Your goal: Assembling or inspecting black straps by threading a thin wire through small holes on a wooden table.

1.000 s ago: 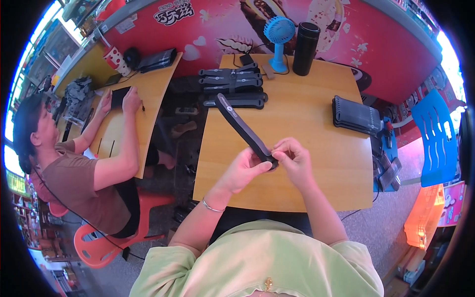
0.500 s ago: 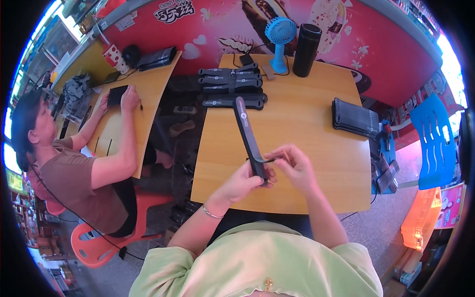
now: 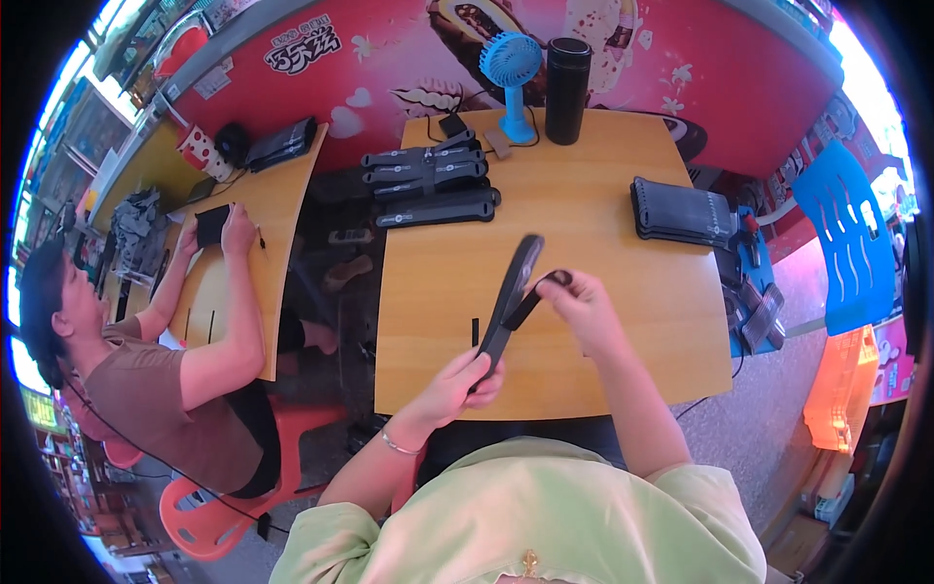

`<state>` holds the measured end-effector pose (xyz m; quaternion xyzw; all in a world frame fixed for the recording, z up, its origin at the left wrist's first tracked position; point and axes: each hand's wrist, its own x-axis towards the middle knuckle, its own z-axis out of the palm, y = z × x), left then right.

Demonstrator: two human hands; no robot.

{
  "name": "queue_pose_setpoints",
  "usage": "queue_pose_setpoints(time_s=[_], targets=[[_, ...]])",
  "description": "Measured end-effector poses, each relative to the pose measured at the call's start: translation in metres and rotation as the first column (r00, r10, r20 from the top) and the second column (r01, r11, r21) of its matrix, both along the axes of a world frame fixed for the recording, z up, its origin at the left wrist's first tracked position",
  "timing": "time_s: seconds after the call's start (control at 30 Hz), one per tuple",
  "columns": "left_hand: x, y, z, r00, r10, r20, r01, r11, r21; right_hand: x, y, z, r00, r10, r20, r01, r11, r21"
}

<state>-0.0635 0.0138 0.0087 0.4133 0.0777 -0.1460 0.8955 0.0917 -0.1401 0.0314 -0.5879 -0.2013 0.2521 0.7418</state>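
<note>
Over the near part of the wooden table, my left hand (image 3: 455, 389) grips the lower end of a long, flat black strap (image 3: 512, 287) with a rounded tip. The strap stands tilted, its free end pointing away from me. My right hand (image 3: 584, 307) pinches the curled end of a narrower black strip (image 3: 528, 304), which runs back to the strap's middle. Whether strip and strap are one piece I cannot tell. On the table left of the strap lies a short, thin black strip (image 3: 475, 332).
Bundled black straps (image 3: 428, 175) lie at the table's far left, a stack of black straps (image 3: 681, 211) at the right. A blue fan (image 3: 514, 88) and black bottle (image 3: 567, 92) stand behind. Right is a blue chair (image 3: 851, 238). A co-worker (image 3: 175, 360) handles a black piece at the left table.
The strap's free end has swung to the right, and my left hand has moved left and nearer. My right hand has drawn the narrow strip up and out. The short black strip now shows on the table.
</note>
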Motion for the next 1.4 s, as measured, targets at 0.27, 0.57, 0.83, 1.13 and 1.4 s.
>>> queue_pose_setpoints(time_s=[0.27, 0.57, 0.83, 1.13, 1.4], targets=[[-0.062, 0.039, -0.003, 0.967, -0.178, -0.184, 0.182, 0.983, 0.006, 0.097, -0.047, 0.006, 0.894, -0.396, 0.207, 0.423, 0.900, -0.106], [-0.072, 0.060, -0.022, 0.997, 0.046, -0.060, -0.057, 0.981, -0.187, 0.095, -0.057, 0.039, 0.464, -0.275, 0.842, 0.530, 0.848, -0.016], [-0.019, 0.021, -0.007, 0.969, 0.224, 0.103, -0.202, 0.962, -0.184, 0.080, -0.091, -0.039, 0.488, 0.420, 0.765, 0.454, 0.626, -0.634], [-0.003, 0.014, -0.013, 0.967, 0.229, 0.111, -0.207, 0.961, -0.185, 0.069, -0.080, -0.039, 0.575, 0.319, 0.753, 0.491, 0.602, -0.630], [0.003, 0.011, -0.012, 0.920, 0.352, 0.173, -0.293, 0.910, -0.294, 0.079, -0.067, -0.059, 0.521, 0.408, 0.750, 0.585, 0.469, -0.662]])
